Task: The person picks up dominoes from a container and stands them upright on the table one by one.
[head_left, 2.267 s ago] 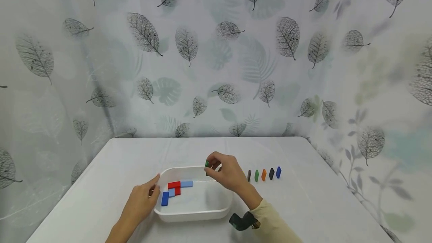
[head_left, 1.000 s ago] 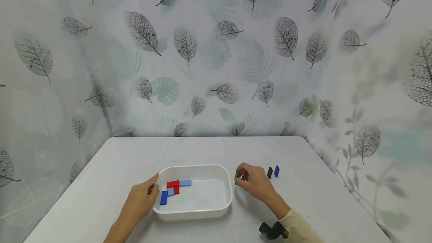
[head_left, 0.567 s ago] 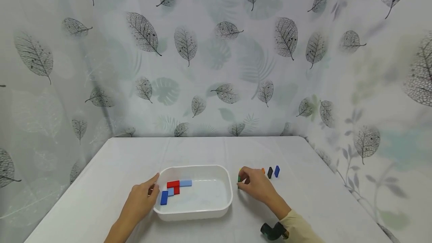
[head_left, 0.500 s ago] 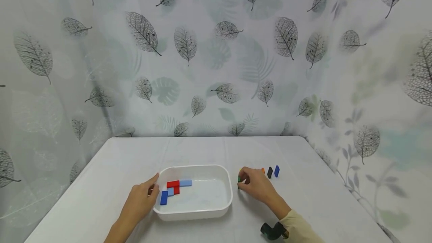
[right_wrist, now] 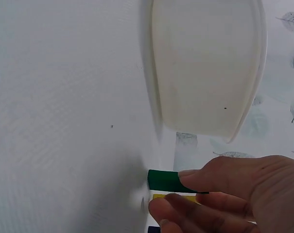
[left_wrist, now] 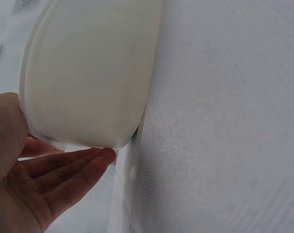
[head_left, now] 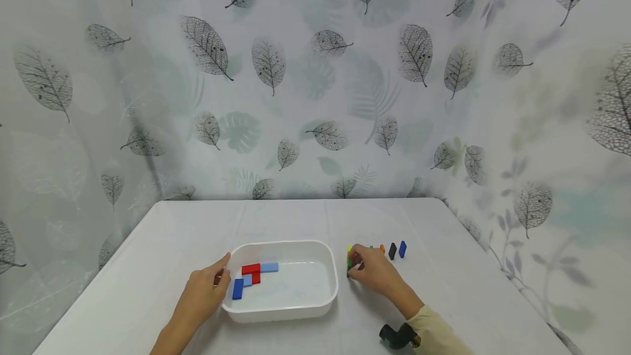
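The right hand [head_left: 372, 268] pinches an upright green domino-like block [right_wrist: 162, 180] between thumb and fingers. Its lower end is right at the tabletop, just right of the white plastic tub [head_left: 283, 311]. A yellow block [right_wrist: 159, 196] stands close behind it, partly covered by the fingers. At the tub's left end, the left hand [head_left: 202, 295] touches the wall and rim with fairly straight fingers. Inside the tub, flat on its floor, lie red blocks [head_left: 251, 269], light blue blocks [head_left: 269, 267] and a dark blue block [head_left: 237, 289].
Beyond the right hand stands a row of upright blocks: a mostly hidden green one [head_left: 371, 247], an orange one [head_left: 382, 248], a black one [head_left: 393, 251] and a blue one [head_left: 402, 249]. A dark device [head_left: 396, 336] sits at the right wrist. A leaf-patterned curtain [head_left: 315, 81] surrounds the white table [head_left: 276, 218].
The right hand has moved right from above the tub, lowering the green block to the table beside it. In the last half second it has barely moved. The left hand stays at the tub.
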`<move>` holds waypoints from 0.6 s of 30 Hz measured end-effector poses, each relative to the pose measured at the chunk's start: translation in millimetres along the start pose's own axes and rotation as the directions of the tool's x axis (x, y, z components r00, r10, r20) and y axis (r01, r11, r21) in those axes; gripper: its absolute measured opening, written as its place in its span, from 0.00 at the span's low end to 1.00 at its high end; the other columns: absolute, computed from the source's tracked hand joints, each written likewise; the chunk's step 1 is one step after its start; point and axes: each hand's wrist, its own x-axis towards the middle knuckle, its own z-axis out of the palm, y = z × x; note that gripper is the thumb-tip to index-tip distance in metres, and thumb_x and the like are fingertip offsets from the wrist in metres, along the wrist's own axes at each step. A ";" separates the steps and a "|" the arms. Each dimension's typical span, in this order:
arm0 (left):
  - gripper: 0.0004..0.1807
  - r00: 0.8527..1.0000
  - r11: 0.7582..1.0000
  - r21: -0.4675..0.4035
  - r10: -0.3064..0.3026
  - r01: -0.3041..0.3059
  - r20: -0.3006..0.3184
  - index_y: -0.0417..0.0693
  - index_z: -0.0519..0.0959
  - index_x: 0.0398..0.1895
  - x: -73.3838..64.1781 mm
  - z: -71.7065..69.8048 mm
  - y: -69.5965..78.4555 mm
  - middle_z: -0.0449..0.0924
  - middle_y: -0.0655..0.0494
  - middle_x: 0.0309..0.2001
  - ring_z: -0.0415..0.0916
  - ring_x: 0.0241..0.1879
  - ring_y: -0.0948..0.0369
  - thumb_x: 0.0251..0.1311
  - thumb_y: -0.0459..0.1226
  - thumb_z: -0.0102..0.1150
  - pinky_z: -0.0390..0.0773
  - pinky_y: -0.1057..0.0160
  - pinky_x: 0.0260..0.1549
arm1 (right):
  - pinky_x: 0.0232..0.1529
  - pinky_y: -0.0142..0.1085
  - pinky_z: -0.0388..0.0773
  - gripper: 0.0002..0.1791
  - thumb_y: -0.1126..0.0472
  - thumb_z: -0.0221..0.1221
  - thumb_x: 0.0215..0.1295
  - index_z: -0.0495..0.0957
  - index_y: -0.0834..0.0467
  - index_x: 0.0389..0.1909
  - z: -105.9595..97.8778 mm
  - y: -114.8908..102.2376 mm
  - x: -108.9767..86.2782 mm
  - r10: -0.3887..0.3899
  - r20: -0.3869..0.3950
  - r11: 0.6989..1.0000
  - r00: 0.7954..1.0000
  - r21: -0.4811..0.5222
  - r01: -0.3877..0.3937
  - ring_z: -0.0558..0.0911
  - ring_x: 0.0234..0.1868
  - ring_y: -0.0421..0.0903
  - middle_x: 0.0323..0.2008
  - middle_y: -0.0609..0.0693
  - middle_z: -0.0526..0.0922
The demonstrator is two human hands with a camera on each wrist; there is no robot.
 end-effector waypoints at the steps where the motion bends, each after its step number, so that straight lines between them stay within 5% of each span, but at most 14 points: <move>1: 0.26 1.000 1.000 0.000 -0.001 0.001 0.001 0.31 0.73 0.70 0.1 0.2 0.1 0.86 0.38 0.46 0.81 0.36 0.56 0.70 0.33 0.56 0.88 0.53 0.40 | 0.36 0.40 0.84 0.13 0.72 0.70 0.55 0.80 0.59 0.40 -0.8 0.0 -0.1 0.006 0.001 1.000 1.000 -0.001 -0.006 0.85 0.36 0.46 0.33 0.46 0.85; 5: 0.26 1.000 1.000 0.003 -0.010 0.010 0.003 0.32 0.73 0.70 0.5 0.7 0.2 0.86 0.38 0.47 0.81 0.36 0.56 0.71 0.34 0.56 0.87 0.53 0.40 | 0.41 0.46 0.84 0.16 0.70 0.71 0.55 0.80 0.59 0.44 -6.1 -2.1 -0.9 0.039 0.003 0.999 0.999 -0.016 -0.039 0.84 0.36 0.44 0.36 0.48 0.87; 10: 0.26 1.000 1.000 -0.005 -0.018 0.018 0.012 0.33 0.73 0.70 1.7 1.7 0.3 0.85 0.38 0.48 0.79 0.35 0.57 0.71 0.34 0.56 0.87 0.55 0.39 | 0.35 0.39 0.83 0.18 0.69 0.72 0.56 0.80 0.60 0.47 -14.4 -10.2 -0.6 0.058 0.006 0.997 0.998 -0.046 -0.058 0.82 0.34 0.44 0.39 0.50 0.87; 18: 0.26 1.000 1.000 -0.013 -0.016 0.016 0.003 0.33 0.73 0.70 1.0 1.3 -1.3 0.85 0.38 0.47 0.80 0.35 0.56 0.71 0.34 0.56 0.88 0.55 0.39 | 0.24 0.31 0.76 0.16 0.67 0.70 0.56 0.80 0.57 0.46 -15.8 -39.8 7.6 -0.036 -0.062 0.996 0.997 -0.084 0.031 0.76 0.28 0.39 0.37 0.46 0.85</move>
